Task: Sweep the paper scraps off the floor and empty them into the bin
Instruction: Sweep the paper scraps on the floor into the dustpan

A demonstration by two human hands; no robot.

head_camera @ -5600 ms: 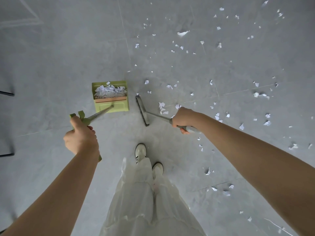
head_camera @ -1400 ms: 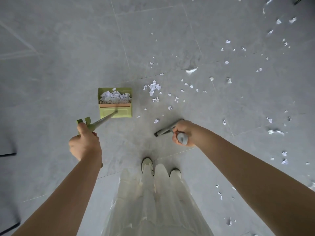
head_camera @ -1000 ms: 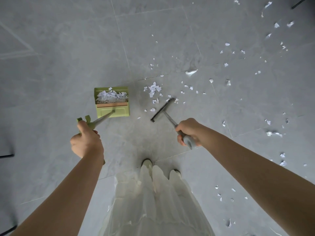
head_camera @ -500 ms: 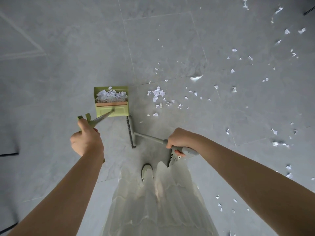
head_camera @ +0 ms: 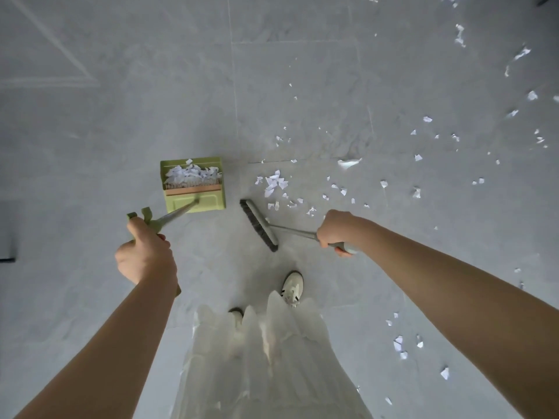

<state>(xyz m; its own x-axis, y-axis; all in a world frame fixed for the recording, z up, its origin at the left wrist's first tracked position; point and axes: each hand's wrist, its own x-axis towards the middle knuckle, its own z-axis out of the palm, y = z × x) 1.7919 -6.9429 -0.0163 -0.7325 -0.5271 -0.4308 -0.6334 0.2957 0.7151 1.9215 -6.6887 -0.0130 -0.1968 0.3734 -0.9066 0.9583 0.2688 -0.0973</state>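
Both hands are busy with long handles: the left hand [head_camera: 145,255] is wrapped round the green grip of the dustpan [head_camera: 193,184], thumb laid up along it, and the right hand [head_camera: 337,229] is clenched round the grey grip of the broom [head_camera: 259,225]. At six o'clock from the hands, white shoes [head_camera: 292,288] stand below a pale pleated skirt [head_camera: 266,358], with a few stray scraps at about four o'clock beside them. The broom head lies slantwise on the floor [head_camera: 121,116], just at four o'clock from the dustpan and a little apart from it; I'd judge it is set there, behind the nearest heap, so the next stroke can drive paper toward the pan. The dustpan sits flat on the tiles at eleven o'clock from the broom head, steadied by its long stem, already holding a good mound of torn paper against its comb. The nearest paper scraps [head_camera: 275,184] lie in a loose cluster at one o'clock from the broom head, just right of the pan, so the pan's open side may want turning to face them. Farther out, scraps are strewn thinly toward two o'clock, right up to the far right edge of view. Leftward, from nine to twelve o'clock, the tiles show no litter that I can make out, which gives room to shift the pan. No bin is anywhere in sight, so the emptying is not yet done.
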